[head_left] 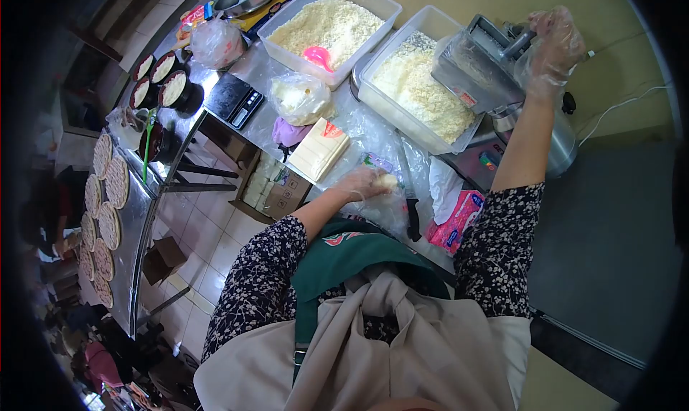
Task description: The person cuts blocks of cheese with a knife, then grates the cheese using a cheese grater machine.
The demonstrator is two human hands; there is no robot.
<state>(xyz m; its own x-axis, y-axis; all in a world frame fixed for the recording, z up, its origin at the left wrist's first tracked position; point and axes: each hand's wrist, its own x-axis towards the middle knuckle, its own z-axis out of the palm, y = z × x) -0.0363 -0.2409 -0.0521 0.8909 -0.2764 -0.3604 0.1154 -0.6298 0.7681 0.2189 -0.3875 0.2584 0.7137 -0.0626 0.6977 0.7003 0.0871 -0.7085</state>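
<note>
My left hand [364, 184], in a clear plastic glove, has its fingers round a pale piece of cheese [386, 182] over a plastic sheet. My right hand [556, 43], gloved too, is raised at the upper right with its fingers bent over the handle at the top of a metal grating machine [481, 63]. Under the machine's outlet stands a clear tub [373, 95] of pale shreds. A block of cheese [321, 149] lies left of my left hand. A knife [413, 213] with a black handle rests to its right.
A second tub [393, 10] of shreds with a pink scoop [318, 57], plastic bags [298, 99] and a black scale [233, 100] stand farther back. Near the front edge is a pink packet [456, 222]. Round bases [109, 226] and dark pans [173, 89] are at left; a white cable [617, 109] at right.
</note>
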